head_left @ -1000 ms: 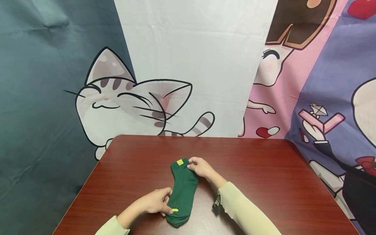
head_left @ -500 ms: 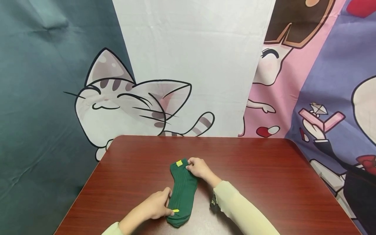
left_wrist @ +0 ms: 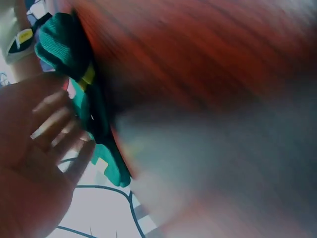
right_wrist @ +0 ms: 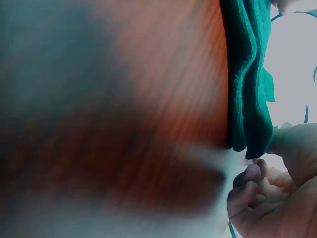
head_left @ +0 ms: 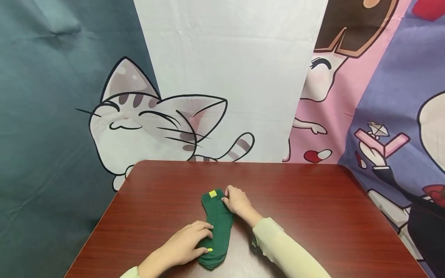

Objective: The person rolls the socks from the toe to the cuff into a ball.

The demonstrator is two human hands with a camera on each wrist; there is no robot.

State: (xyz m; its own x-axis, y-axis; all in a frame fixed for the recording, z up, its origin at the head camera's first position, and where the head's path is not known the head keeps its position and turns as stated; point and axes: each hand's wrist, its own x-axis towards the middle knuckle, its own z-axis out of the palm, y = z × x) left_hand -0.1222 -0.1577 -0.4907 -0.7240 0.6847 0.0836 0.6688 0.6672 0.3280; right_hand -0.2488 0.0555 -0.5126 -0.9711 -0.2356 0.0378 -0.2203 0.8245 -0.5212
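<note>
A pair of green ribbed socks point(head_left: 218, 227), one stacked on the other, lies flat on the table. Yellow patches mark the cuff and the lower part. My left hand point(head_left: 185, 244) rests over the lower left side, fingers spread and loosely straight; its palm and fingers appear beside the socks point(left_wrist: 63, 42) in the left wrist view. At the cuff's right edge is my right hand point(head_left: 238, 200). In the right wrist view its thumb touches the layered socks point(right_wrist: 250, 74), while the other fingers curl loosely below them, apart from the cloth.
The reddish-brown wooden table point(head_left: 295, 197) reaches back to a printed cloth backdrop point(head_left: 233, 69) with a cartoon cat. A dark device point(head_left: 255, 243) is partly visible under the right sleeve.
My left hand has loosened from the socks' edge and spread its fingers over them. My right fingers have lifted slightly off the cuff. The socks have barely moved.
</note>
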